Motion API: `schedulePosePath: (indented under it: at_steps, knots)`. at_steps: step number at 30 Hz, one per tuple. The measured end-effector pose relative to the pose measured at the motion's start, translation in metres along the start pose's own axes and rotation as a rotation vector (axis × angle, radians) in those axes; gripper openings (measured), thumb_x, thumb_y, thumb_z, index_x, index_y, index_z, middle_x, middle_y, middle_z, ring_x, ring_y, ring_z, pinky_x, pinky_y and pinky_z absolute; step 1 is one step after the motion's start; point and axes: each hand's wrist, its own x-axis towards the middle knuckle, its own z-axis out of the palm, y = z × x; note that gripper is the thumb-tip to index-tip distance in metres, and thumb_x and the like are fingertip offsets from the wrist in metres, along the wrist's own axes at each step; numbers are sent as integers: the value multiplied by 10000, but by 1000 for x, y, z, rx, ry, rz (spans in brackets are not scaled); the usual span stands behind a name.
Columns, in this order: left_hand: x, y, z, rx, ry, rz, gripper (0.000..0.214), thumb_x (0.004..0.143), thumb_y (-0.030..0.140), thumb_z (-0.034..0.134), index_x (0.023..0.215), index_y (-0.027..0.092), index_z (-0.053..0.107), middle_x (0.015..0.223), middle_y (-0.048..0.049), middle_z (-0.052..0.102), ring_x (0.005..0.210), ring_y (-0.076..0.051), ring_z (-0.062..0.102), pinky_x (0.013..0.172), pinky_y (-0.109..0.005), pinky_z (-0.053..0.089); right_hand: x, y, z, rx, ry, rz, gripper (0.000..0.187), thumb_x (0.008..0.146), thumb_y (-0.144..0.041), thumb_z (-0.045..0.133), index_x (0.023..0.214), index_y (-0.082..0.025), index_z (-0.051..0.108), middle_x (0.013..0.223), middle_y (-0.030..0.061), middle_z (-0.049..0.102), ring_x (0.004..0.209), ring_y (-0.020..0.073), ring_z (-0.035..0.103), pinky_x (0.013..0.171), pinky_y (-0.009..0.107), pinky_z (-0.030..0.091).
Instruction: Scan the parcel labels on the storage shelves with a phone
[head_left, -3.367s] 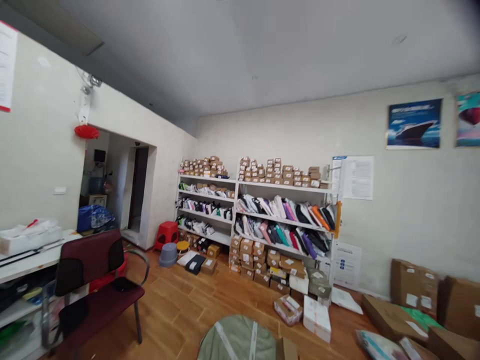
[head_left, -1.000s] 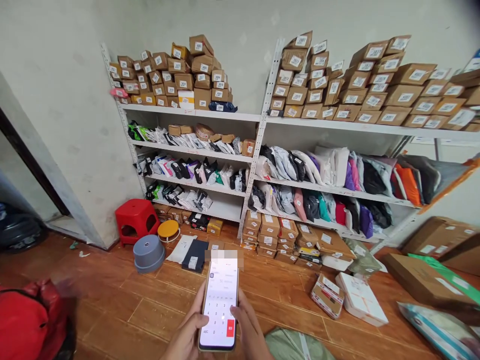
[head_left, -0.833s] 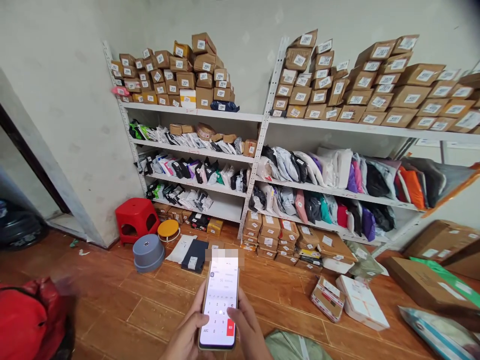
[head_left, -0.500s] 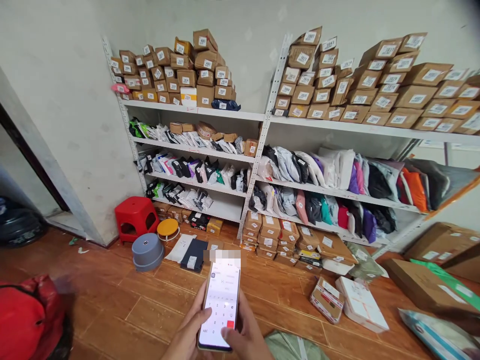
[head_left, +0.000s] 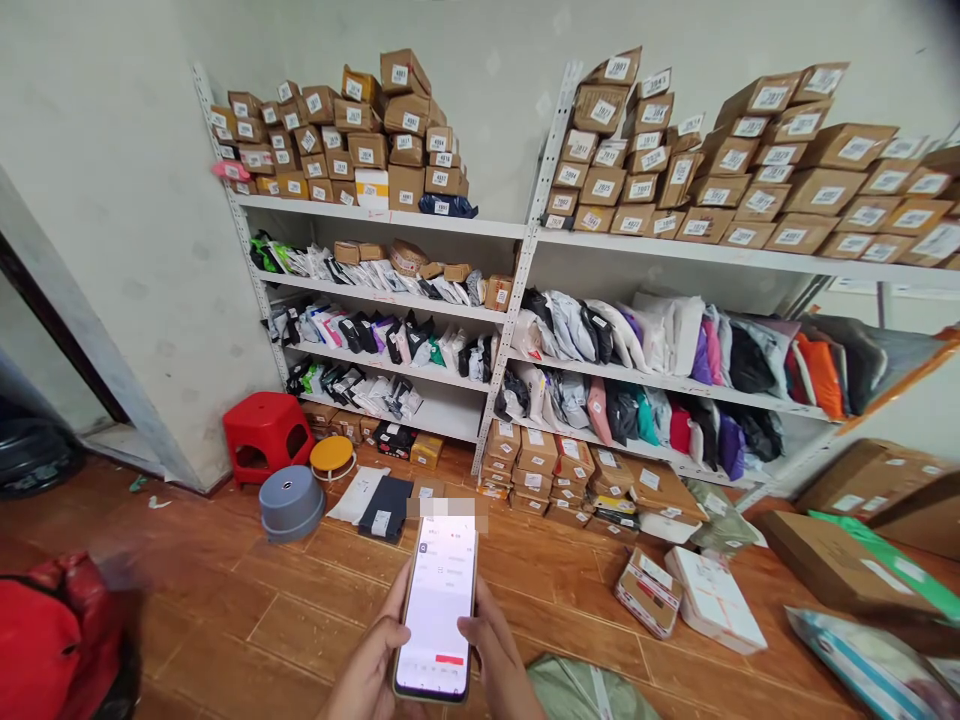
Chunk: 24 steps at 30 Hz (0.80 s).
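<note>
A smartphone with a lit, mostly white screen is held upright at the bottom centre. My left hand wraps its left side, thumb lying on the edge of the screen. On the opposite side my right hand grips the phone, its thumb tip over the right border. A red button shows low on the screen; the small text is too faint to read. Just beyond the phone, a dark flat parcel and a white one lie on the wooden floor.
White metal shelves along the wall carry labelled cardboard boxes and bagged parcels. Left on the floor stand a red stool, a grey-blue stool and a red bag. A white box and a green-grey parcel lie right.
The number keypad has gone from the phone's screen. My right thumb has moved from the lower keys up to the right edge, and my left thumb has drawn back to the left edge.
</note>
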Motion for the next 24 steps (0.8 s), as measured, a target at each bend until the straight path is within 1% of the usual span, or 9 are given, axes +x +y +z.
schedulePosePath:
  at_steps: [3, 6, 8, 11, 13, 15, 17, 21, 24]
  knots:
    - [0, 1, 0, -3, 35, -14, 803, 717, 196, 496, 1474, 267, 237, 1381, 6, 526, 1289, -257, 436, 1014, -339, 377, 1, 1, 4, 13, 13, 16, 411, 629, -424, 786, 996, -252, 721, 948, 15, 766, 863, 230, 664, 768, 317, 508]
    - [1, 3, -1, -15, 45, -21, 814, 712, 205, 493, 1479, 253, 223, 1378, -11, 528, 1277, -268, 448, 1039, -361, 354, 2, 3, 8, -17, 26, -6, 428, 642, -504, 782, 969, -236, 715, 905, 15, 766, 779, 191, 665, 713, 290, 512]
    - [2, 4, -2, -36, 33, -19, 830, 713, 213, 501, 1485, 242, 198, 1352, -21, 552, 1265, -267, 464, 1053, -362, 339, 1, 4, 10, -27, 11, -14, 465, 594, -481, 825, 972, -240, 700, 895, 6, 766, 799, 191, 673, 733, 290, 512]
    - [4, 7, -6, -49, 18, -33, 845, 725, 219, 502, 1493, 231, 150, 1316, -34, 582, 1246, -260, 488, 1059, -361, 332, -1, 6, 13, -13, -65, -44, 639, 493, -401, 895, 1066, -255, 653, 959, 17, 764, 879, 221, 681, 787, 317, 506]
    - [5, 9, -8, -57, 23, -41, 863, 731, 223, 500, 1497, 224, 104, 1313, -43, 584, 1236, -261, 499, 1056, -368, 336, 1, 6, 15, 19, -81, -33, 662, 495, -384, 894, 1094, -252, 645, 998, 32, 759, 911, 237, 677, 802, 333, 504]
    - [6, 10, -10, -72, 36, -42, 898, 724, 230, 507, 1498, 223, 51, 1320, -53, 578, 1227, -271, 507, 1046, -385, 348, 5, 5, 16, 37, -36, 2, 564, 530, -438, 864, 1025, -235, 687, 960, 28, 763, 884, 235, 672, 786, 324, 502]
    - [6, 13, -11, -72, 49, -54, 933, 709, 234, 520, 1495, 240, 19, 1321, -51, 578, 1214, -279, 518, 1032, -399, 364, 14, 4, 18, -4, 53, 34, 496, 557, -546, 813, 922, -222, 727, 834, 11, 758, 774, 215, 656, 707, 292, 498]
    - [3, 19, -10, -28, 50, -59, 886, 742, 252, 512, 1493, 277, 42, 1314, -45, 587, 1149, -276, 571, 995, -396, 402, 35, 3, 26, -102, 139, 62, 534, 526, -704, 728, 698, -198, 727, 581, -8, 657, 568, 168, 547, 545, 260, 433]
    - [2, 22, -10, -35, 14, -32, 851, 756, 239, 499, 1492, 283, 74, 1306, -51, 594, 1135, -286, 583, 991, -420, 412, 46, 8, 32, -110, 131, 41, 547, 492, -726, 726, 590, -189, 685, 529, -3, 626, 508, 165, 510, 508, 278, 416]
